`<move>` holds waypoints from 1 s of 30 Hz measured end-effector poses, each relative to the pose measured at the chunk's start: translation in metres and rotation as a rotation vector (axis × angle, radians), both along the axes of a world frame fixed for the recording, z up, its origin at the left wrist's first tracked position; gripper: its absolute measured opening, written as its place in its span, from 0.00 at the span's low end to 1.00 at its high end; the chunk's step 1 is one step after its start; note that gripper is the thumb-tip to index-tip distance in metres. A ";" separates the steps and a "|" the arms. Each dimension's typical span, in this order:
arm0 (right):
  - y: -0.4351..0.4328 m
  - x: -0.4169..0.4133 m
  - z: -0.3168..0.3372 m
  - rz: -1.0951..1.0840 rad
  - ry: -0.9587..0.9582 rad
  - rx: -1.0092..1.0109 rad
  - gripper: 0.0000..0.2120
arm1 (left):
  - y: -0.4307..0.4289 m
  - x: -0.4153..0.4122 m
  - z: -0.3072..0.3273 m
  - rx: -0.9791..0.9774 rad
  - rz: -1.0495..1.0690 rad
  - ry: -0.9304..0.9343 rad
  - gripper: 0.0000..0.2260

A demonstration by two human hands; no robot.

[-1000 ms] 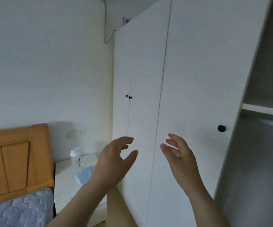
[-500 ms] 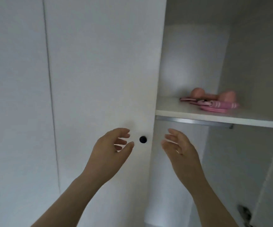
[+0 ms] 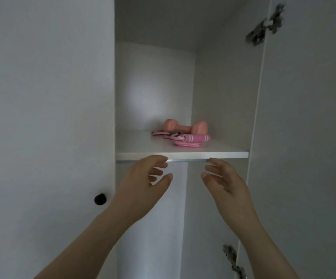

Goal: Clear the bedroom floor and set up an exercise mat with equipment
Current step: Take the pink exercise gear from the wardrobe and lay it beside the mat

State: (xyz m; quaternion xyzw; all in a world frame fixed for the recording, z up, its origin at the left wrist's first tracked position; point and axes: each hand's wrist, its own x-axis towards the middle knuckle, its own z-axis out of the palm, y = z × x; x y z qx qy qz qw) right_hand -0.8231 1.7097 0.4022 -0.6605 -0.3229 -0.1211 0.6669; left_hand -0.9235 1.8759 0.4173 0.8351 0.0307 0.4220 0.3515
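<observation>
A pink dumbbell (image 3: 185, 126) lies at the back right of a white wardrobe shelf (image 3: 143, 146). In front of it sits a pink resistance band or skipping rope with striped handles (image 3: 187, 139). Both of my hands are raised just below the shelf's front edge, palms facing each other. My left hand (image 3: 143, 186) has loosely curved fingers and holds nothing. My right hand (image 3: 227, 184) is likewise empty, its fingertips near the shelf edge. Neither hand touches the equipment.
The wardrobe compartment stands open, its door (image 3: 304, 137) swung out to the right with metal hinges (image 3: 265, 25) showing. A closed white door (image 3: 46, 117) with a black knob (image 3: 100, 198) fills the left. Below the shelf is a dim hollow.
The view swung right from the bed and closed wardrobe doors to the open compartment. Both hands stayed raised and empty and now sit just under the shelf edge.
</observation>
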 end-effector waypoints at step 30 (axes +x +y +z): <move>0.061 0.158 0.071 -0.171 -0.262 -0.566 0.26 | 0.085 0.138 0.069 -0.344 -0.106 0.031 0.11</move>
